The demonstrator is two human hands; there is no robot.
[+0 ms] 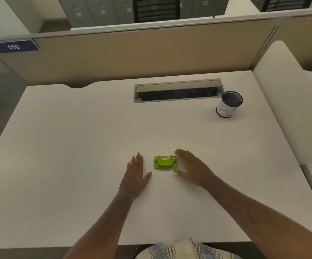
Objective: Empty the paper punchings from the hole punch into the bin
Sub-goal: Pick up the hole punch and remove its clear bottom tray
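1. Upper left of frame: a blue sign (13, 46) reading "010" is sitting on the beige partition (132, 53) behind the desk.
2. Lower centre-left: the left hand (135, 177) is lying palm down on the white desk (67, 146), fingers straight and close together, thumb angled out toward the punch. It is gripping nothing and is staying just clear of the punch.
3. Lower centre: the hole punch (165, 162) is sitting flat on the desk between the two hands. It is small and bright green, with a ribbed raised handle on a flat base and a small pin showing at each end. No punchings are showing on or around it.
4. Lower centre-right: the right hand (192, 168) is lying open, fingers extended, fingertips reaching past the punch's far right corner, thumb pointing at its near right corner. Whether it is touching the punch cannot be told; it is not closing on it.
5. Upper centre: a cable tray slot (177, 90) is standing open in the desk.
6. Upper right: the bin (229, 104), a dark mesh cup with a white paper label, is standing upright near the slot's right end, well apart from the punch.
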